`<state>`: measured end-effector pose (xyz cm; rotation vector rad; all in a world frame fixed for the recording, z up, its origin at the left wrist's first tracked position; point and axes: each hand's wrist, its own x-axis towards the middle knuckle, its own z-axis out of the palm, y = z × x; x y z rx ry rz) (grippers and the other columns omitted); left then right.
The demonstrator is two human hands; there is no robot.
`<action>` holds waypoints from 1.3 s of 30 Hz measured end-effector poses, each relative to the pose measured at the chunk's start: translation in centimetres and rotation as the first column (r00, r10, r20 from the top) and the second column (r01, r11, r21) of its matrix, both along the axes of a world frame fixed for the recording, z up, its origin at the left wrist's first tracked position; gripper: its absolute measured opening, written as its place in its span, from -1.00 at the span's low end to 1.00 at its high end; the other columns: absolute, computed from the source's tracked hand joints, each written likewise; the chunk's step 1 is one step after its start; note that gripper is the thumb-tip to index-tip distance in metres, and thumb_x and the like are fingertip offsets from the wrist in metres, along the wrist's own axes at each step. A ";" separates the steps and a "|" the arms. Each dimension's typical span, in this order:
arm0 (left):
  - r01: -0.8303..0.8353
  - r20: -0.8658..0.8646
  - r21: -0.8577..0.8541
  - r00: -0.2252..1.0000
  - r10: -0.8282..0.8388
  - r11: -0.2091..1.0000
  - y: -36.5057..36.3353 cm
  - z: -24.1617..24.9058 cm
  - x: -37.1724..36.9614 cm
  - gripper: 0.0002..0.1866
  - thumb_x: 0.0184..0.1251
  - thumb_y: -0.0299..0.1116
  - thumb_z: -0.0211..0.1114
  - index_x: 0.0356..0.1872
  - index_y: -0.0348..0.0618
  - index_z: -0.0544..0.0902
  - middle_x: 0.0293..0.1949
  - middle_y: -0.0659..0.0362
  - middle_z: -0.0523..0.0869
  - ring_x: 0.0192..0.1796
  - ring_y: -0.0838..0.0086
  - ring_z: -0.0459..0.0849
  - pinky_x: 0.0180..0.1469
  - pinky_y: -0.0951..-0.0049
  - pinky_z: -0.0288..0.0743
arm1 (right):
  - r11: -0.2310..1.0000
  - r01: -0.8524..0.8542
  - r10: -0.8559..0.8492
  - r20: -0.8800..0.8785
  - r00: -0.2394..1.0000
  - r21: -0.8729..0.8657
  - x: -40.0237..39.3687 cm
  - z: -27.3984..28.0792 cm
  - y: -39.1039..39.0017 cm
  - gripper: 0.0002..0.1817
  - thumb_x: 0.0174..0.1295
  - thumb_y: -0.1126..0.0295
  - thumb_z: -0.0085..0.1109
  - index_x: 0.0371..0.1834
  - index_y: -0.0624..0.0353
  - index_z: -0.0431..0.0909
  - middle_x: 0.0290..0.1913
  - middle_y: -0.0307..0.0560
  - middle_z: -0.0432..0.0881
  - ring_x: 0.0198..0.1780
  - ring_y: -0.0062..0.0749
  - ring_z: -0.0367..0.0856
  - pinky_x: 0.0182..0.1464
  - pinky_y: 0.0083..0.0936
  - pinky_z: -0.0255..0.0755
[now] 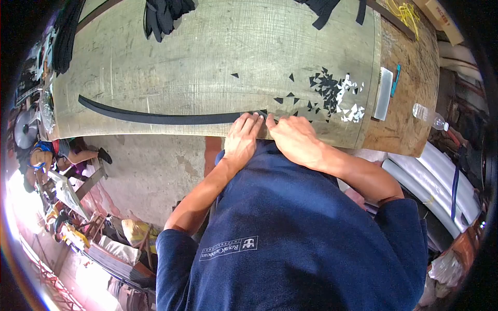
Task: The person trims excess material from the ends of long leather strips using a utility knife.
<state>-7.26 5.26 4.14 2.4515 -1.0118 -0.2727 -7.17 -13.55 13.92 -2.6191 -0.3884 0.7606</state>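
A long black strip lies in a shallow curve along the near edge of the worktable, its right end under my hands. My left hand presses its fingers on the strip close to that end. Just right of it, my right hand is closed with fingers curled at the strip's tip; what it grips, if anything, is hidden. Small black triangular offcuts are scattered beyond my right hand, with white ones beside them.
The scratched worktable carries bundles of black strips at the far edge. To the right are a grey-white flat bar, a teal tool, a plastic bottle and yellow cord. Another person sits at left.
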 end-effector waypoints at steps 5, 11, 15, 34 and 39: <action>0.021 0.001 0.018 1.000 -0.021 1.000 0.1 0.1 0.2 -0.47 0.10 -0.50 0.20 0.19 -0.24 0.58 0.18 0.10 0.59 0.27 0.20 0.48 0.32 0.24 0.43 | 0.997 0.055 -0.054 -0.025 0.998 0.057 0.1 -1.0 -0.3 -0.54 0.21 0.48 0.01 0.17 0.51 0.45 -0.49 0.22 0.67 -0.40 0.07 0.74 -0.37 -0.12 0.61; 0.015 0.010 0.028 1.000 -0.015 0.999 0.0 0.1 0.1 -0.46 0.09 -0.49 0.21 0.20 -0.25 0.58 0.18 0.09 0.58 0.27 0.19 0.48 0.31 0.23 0.44 | 0.996 0.068 -0.065 -0.053 0.996 0.060 0.0 -0.7 -0.4 -0.52 0.20 0.51 0.01 0.20 0.48 0.42 -0.48 0.25 0.67 -0.38 0.11 0.74 -0.35 -0.08 0.60; 0.000 -0.031 0.009 1.000 0.000 1.000 -0.3 0.5 0.2 -0.47 0.08 -0.51 0.21 0.19 -0.24 0.58 0.17 0.08 0.59 0.26 0.18 0.49 0.32 0.20 0.43 | 0.992 0.108 -0.103 -0.070 0.992 0.071 -0.8 -1.3 -0.1 -0.50 0.17 0.53 0.04 0.22 0.47 0.41 -0.46 0.28 0.67 -0.37 0.14 0.74 -0.35 -0.07 0.60; -0.008 0.026 0.008 1.000 0.008 1.000 -0.4 0.5 -0.1 -0.46 0.02 -0.57 0.20 0.15 -0.25 0.61 0.14 0.08 0.60 0.23 0.18 0.51 0.30 0.20 0.45 | 0.983 0.141 -0.137 -0.039 0.990 0.117 -2.1 -1.7 -1.5 -0.50 0.14 0.55 0.05 0.21 0.37 0.41 -0.40 0.33 0.66 -0.32 0.19 0.74 -0.32 -0.03 0.61; -0.028 0.029 -0.006 0.999 0.028 1.000 -0.7 0.4 -0.2 -0.54 0.12 -0.57 0.20 0.12 -0.25 0.63 0.12 0.07 0.62 0.22 0.15 0.52 0.27 0.20 0.47 | 0.981 0.167 -0.164 -0.044 0.986 0.097 -2.7 -2.2 -1.7 -0.50 0.16 0.55 0.03 0.24 0.30 0.41 -0.35 0.35 0.66 -0.29 0.22 0.73 -0.29 -0.02 0.60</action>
